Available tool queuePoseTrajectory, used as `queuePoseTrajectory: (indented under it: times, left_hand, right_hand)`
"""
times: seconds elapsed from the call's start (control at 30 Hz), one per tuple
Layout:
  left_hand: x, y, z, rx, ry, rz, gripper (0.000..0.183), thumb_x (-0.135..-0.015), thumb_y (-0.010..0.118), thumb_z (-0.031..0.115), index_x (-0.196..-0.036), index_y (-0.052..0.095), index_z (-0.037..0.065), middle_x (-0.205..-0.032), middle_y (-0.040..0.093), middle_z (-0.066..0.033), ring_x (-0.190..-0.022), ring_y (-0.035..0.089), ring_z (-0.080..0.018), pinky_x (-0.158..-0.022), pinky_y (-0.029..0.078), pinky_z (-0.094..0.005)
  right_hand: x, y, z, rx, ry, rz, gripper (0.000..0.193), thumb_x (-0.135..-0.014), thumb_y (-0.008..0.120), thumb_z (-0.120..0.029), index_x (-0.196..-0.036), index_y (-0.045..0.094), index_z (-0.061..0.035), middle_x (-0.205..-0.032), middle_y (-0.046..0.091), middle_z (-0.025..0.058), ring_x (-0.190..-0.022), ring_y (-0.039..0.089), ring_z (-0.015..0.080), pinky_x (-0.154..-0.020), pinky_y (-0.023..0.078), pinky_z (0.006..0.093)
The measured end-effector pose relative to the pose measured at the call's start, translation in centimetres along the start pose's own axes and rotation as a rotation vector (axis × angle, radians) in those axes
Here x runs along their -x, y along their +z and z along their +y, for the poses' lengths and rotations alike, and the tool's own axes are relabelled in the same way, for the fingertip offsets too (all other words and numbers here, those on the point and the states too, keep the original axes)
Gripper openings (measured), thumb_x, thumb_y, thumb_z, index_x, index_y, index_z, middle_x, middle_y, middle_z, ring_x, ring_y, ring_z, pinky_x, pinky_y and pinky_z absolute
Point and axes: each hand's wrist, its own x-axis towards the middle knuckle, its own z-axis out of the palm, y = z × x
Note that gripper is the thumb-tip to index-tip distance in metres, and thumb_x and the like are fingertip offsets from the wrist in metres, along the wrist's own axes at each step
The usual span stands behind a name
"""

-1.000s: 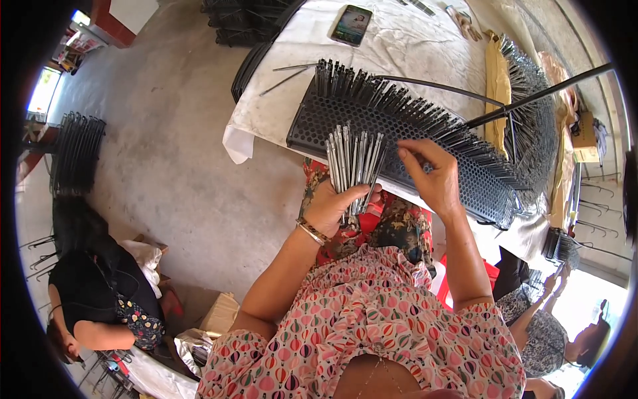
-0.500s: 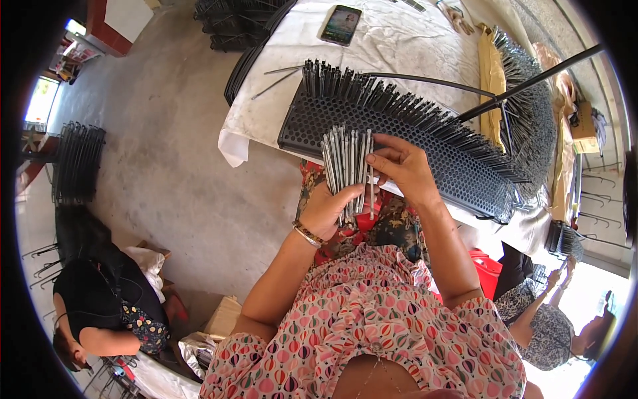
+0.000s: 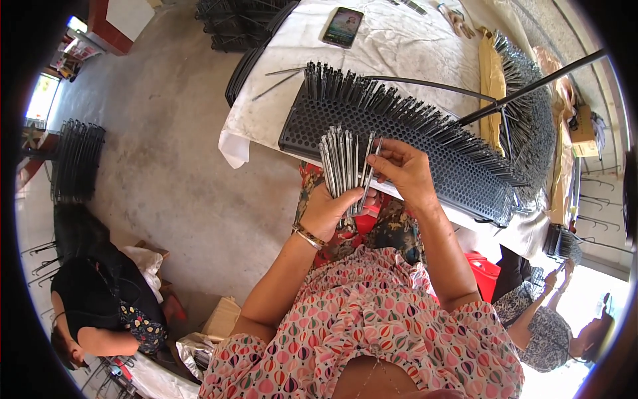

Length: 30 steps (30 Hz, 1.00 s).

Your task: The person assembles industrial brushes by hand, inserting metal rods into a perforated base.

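My left hand (image 3: 324,211) is closed round a fanned bundle of thin silvery metal rods (image 3: 339,163), held upright over my lap. At the bundle's right edge, my right hand (image 3: 411,173) pinches a single metal rod (image 3: 376,154) between thumb and fingers, its upper end leaning right. Just beyond both hands lies a long black perforated rack (image 3: 405,149) with rows of round holes. Dark thin rods (image 3: 399,100) stand packed along its far side, while the nearer holes show no rods. The lower ends of the held rods are partly hidden by my left hand.
The rack sits on a white-covered table (image 3: 412,50) with a phone (image 3: 343,27), two loose rods and gloves (image 3: 456,20). A black bar (image 3: 531,86) slants across its right side, near a large pile of rods (image 3: 525,100). Two people sit at lower left and lower right.
The rod in my right hand has shifted upward and now tilts to the right, where it hung nearly straight before. My left hand keeps its grip on the bundle.
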Motion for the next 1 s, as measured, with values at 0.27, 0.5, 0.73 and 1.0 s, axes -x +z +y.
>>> queuePoseTrajectory:
  times: [0.27, 0.5, 0.73, 1.0]
  left_hand:
    - [0.4, 0.5, 0.7, -0.031, 0.019, 0.033, 0.020, -0.087, 0.057, 0.008, -0.104, 0.059, -0.002, -0.093, 0.066, -0.0109, -0.083, 0.066, -0.0194, -0.074, 0.054, -0.0309]
    - [0.6, 1.0, 1.7, 0.070, -0.069, 0.033, 0.021, -0.086, 0.058, 0.008, -0.106, 0.058, 0.003, -0.093, 0.065, -0.0069, -0.082, 0.065, -0.0180, -0.070, 0.056, -0.0318]
    - [0.0, 0.1, -0.3, -0.039, 0.014, 0.070, 0.019, -0.084, 0.061, 0.007, -0.102, 0.060, 0.000, -0.092, 0.065, -0.0064, -0.082, 0.062, -0.0138, -0.072, 0.050, -0.0257]
    - [1.2, 1.2, 0.8, -0.065, 0.014, -0.009, 0.022, -0.084, 0.060, 0.005, -0.105, 0.058, -0.002, -0.090, 0.066, -0.0099, -0.077, 0.063, -0.0151, -0.070, 0.051, -0.0278]
  right_hand:
    - [1.3, -1.2, -2.9, 0.251, -0.511, 0.278, 0.023, -0.077, 0.070, -0.003, -0.099, 0.064, -0.0020, -0.086, 0.065, 0.0075, -0.079, 0.062, 0.0144, -0.066, 0.050, 0.0251]
    - [3.3, -1.4, -0.6, 1.000, -1.061, -0.178, 0.030, -0.067, 0.069, -0.011, -0.096, 0.065, -0.0042, -0.099, 0.062, 0.0077, -0.092, 0.061, 0.0253, -0.079, 0.050, 0.0361]
    - [4.6, -1.6, -0.9, 0.923, -0.842, -0.209, 0.028, -0.074, 0.066, -0.010, -0.101, 0.064, -0.0023, -0.099, 0.063, 0.0107, -0.090, 0.062, 0.0236, -0.077, 0.051, 0.0340]
    - [-0.4, -0.9, -2.2, 0.106, 0.073, -0.081, 0.037, -0.086, 0.065, -0.021, -0.110, 0.059, 0.0072, -0.083, 0.066, 0.0098, -0.066, 0.060, 0.0106, -0.056, 0.048, 0.0223]
